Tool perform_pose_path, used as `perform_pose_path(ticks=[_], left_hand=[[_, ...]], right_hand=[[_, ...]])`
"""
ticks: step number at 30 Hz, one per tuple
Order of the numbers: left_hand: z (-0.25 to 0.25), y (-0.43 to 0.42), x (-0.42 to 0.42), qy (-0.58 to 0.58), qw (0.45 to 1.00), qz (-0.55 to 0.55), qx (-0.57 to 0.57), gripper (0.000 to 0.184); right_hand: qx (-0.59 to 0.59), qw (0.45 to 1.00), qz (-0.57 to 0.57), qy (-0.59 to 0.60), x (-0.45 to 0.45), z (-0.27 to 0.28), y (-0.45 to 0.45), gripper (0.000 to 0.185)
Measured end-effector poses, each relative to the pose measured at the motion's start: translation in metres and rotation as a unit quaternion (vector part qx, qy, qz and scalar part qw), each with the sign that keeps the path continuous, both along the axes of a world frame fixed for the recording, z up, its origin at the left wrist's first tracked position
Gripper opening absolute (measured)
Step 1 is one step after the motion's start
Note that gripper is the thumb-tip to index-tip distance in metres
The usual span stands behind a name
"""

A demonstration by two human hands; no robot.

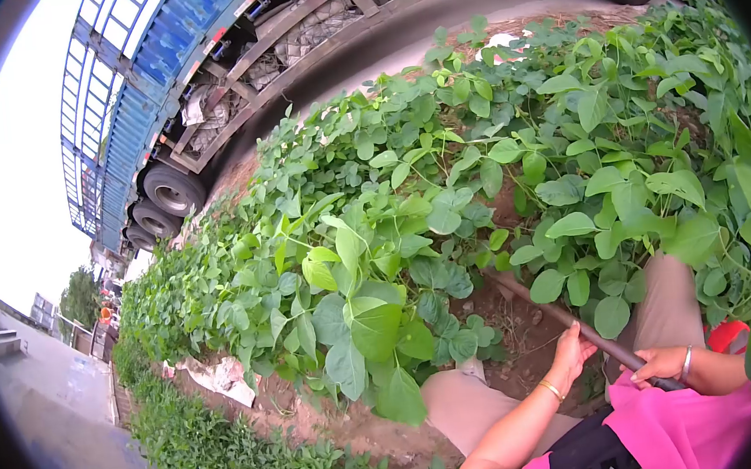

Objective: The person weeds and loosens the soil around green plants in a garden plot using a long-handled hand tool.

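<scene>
Two grips on one brown pole (611,346), which slants from the person's body, between the legs (673,299), to bare soil (516,334) among leafy plants (347,316). Far end lost under the plants; tool head, if any, cannot tell. Step in hand (judged): pole worked low between the plants. Next move would call for both grips firm and the far end guided past the plants. Pose: left hand (569,358) farther along the pole, fingers curled round it, forearm reaching from near left; right hand (657,366) nearer the body, fingers closed round the pole beside the pink shirt (673,427).
</scene>
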State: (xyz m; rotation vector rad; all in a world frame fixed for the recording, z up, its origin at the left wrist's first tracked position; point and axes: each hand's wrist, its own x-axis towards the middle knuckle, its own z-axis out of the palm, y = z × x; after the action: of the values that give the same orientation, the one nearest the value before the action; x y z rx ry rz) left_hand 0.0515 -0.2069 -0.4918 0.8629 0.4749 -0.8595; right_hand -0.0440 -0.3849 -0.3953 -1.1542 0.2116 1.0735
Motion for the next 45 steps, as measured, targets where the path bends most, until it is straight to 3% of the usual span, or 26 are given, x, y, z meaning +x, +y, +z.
perform_pose_path(ticks=[3, 4, 5, 7, 11, 15, 19, 21, 23, 25, 26, 29, 30, 33, 35, 38, 43, 45], left_hand=[[-0.034, -0.014, -0.021, 0.163, 0.982, -0.048, 0.087, 0.024], [-0.036, -0.016, -0.02, 0.163, 0.982, -0.047, 0.085, 0.024], [-0.037, -0.018, -0.019, 0.161, 0.981, -0.046, 0.099, 0.024], [-0.031, -0.018, -0.017, 0.159, 0.98, -0.042, 0.113, 0.025], [0.01, -0.001, 0.003, 0.016, 0.999, 0.02, 0.044, 0.022], [0.054, 0.018, 0.033, -0.197, 0.979, 0.06, 0.014, 0.02], [0.058, 0.024, 0.038, -0.235, 0.97, 0.054, -0.011, 0.021], [0.045, 0.019, 0.029, -0.208, 0.977, 0.045, 0.002, 0.021], [0.023, 0.009, 0.013, -0.053, 0.998, 0.024, 0.013, 0.023], [-0.028, -0.003, 0.0, 0.093, 0.995, -0.022, 0.018, 0.024], [-0.037, -0.009, -0.005, 0.118, 0.987, -0.061, 0.088, 0.023], [-0.047, -0.014, -0.007, 0.188, 0.977, -0.017, 0.1, 0.023], [-0.044, -0.012, -0.005, 0.188, 0.977, -0.015, 0.099, 0.023], [-0.022, 0.0, 0.011, 0.047, 0.998, -0.031, 0.01, 0.028], [0.019, 0.007, 0.021, -0.044, 0.998, 0.039, -0.039, 0.025], [0.059, 0.023, 0.038, -0.198, 0.979, 0.028, -0.038, 0.023], [0.057, 0.026, 0.037, -0.238, 0.968, 0.053, -0.057, 0.025], [0.034, 0.02, 0.03, -0.109, 0.994, 0.019, -0.011, 0.028]], right_hand=[[-0.07, 0.993, 0.071, 0.058, -0.004, -0.015, 0.004, 0.021], [-0.145, 0.985, 0.082, 0.04, 0.002, 0.03, 0.02, 0.025], [-0.148, 0.985, 0.083, 0.041, 0.005, 0.039, 0.023, 0.025], [-0.116, 0.991, 0.023, 0.054, 0.001, 0.012, 0.014, 0.017], [-0.075, 0.997, -0.01, 0.011, 0.005, 0.02, 0.007, 0.025], [-0.001, 0.998, -0.048, -0.03, 0.02, 0.04, 0.022, 0.031], [-0.039, 0.995, -0.024, -0.084, 0.024, 0.041, 0.027, 0.03], [-0.046, 0.995, -0.011, -0.085, 0.017, 0.027, 0.017, 0.027], [-0.052, 0.995, 0.004, -0.085, 0.012, 0.014, 0.01, 0.024], [-0.146, 0.982, 0.099, -0.062, 0.01, 0.002, 0.008, 0.021], [-0.212, 0.974, 0.075, -0.005, 0.008, 0.007, 0.02, 0.021], [-0.197, 0.972, 0.125, -0.023, 0.01, -0.009, 0.02, 0.024], [-0.145, 0.988, 0.036, 0.029, 0.009, -0.007, 0.022, 0.023], [-0.069, 0.997, -0.002, 0.026, 0.018, 0.015, 0.011, 0.025], [-0.026, 0.999, -0.024, 0.033, 0.022, 0.028, 0.009, 0.031], [-0.011, 0.999, -0.014, -0.03, 0.025, 0.035, 0.008, 0.043], [0.026, 0.999, -0.022, 0.004, 0.025, 0.032, 0.014, 0.042], [0.03, 0.998, -0.03, 0.035, 0.024, 0.024, 0.01, 0.04]])
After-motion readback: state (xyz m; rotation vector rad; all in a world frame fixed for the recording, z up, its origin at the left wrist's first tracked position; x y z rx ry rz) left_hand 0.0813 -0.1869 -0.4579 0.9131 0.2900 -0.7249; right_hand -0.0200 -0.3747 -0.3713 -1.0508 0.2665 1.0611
